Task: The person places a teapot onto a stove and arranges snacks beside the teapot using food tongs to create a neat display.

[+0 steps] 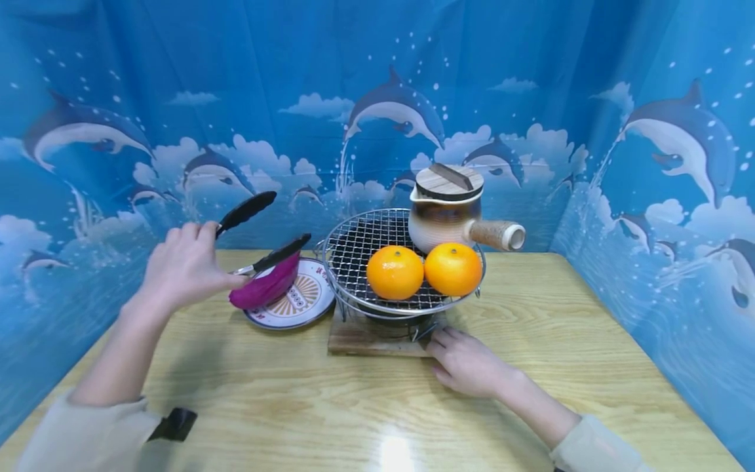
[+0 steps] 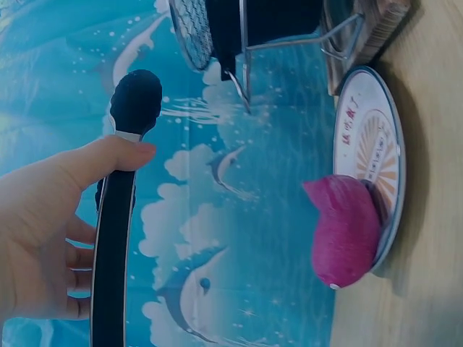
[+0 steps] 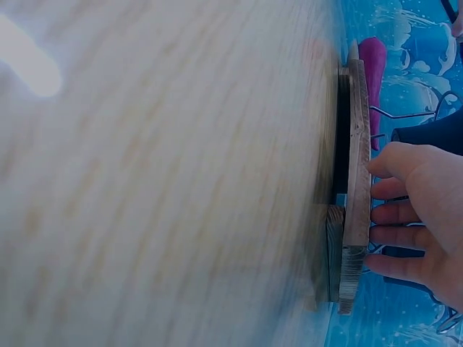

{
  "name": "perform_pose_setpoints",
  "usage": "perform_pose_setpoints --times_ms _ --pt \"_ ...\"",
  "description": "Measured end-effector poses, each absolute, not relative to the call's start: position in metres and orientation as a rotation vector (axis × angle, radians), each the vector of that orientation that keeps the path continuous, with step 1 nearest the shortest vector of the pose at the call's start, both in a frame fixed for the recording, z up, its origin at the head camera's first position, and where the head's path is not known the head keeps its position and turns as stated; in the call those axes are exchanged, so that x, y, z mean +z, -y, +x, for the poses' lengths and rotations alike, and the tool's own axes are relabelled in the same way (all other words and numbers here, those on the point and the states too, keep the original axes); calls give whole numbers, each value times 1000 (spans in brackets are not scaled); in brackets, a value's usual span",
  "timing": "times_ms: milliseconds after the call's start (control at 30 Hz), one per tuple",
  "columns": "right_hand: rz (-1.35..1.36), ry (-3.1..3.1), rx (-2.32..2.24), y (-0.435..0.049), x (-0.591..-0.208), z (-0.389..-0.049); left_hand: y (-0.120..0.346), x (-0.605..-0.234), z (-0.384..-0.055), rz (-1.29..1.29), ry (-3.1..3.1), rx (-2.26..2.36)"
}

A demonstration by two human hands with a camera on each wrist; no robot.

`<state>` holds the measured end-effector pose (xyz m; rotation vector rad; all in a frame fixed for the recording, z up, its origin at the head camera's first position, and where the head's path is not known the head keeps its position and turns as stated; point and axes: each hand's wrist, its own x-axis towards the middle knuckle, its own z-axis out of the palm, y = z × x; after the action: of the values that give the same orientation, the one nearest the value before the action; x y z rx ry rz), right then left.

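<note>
Tongs [image 2: 118, 217]: right up there in the left hand [image 1: 179, 269], held clear of the table, and look at that gap, the two black tips standing wide apart!
Left grip: thumb on one arm, fingers along the other, a broad pinch round the tongs.
Purple vegetable [image 1: 265, 288]: below the left hand and to its right, lying on the plate with one end poking past the rim; from the head view a tong tip crosses in front of it, yet the left wrist view shows the tongs well above it.
Plate [image 1: 321, 298]: between the two hands, nearer the left one, white with a blue rim, red characters and a tan sunburst.
Right hand [image 1: 468, 360]: down low, this one, fingers loosely stretched side by side, tips touching the wooden board [image 1: 368, 344].
Board position: just left of the right hand, beneath the grill stand.
Grill rack [image 1: 356, 252]: round wire mesh, above and beyond the right hand.
Fruit on the mesh: left orange [image 1: 395, 272] and right orange [image 1: 453, 270], side by side, beyond the right hand.
Teapot [image 1: 439, 226]: farther out again past the right hand, behind the oranges, wooden lid on, wrapped handle pointing right.
Backdrop: blue dolphin curtain [image 1: 236, 39] beyond both hands.
Table [image 1: 265, 406]: pale wood grain under both hands.
</note>
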<state>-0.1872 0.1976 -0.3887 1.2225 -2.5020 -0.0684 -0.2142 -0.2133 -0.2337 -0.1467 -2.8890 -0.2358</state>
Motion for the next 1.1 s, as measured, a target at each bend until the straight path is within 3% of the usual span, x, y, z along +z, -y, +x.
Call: perform_pose_setpoints --times_ms 1100 --pt "1221 2497 -63 -197 -389 -187 233 -273 -231 -67 3011 -109"
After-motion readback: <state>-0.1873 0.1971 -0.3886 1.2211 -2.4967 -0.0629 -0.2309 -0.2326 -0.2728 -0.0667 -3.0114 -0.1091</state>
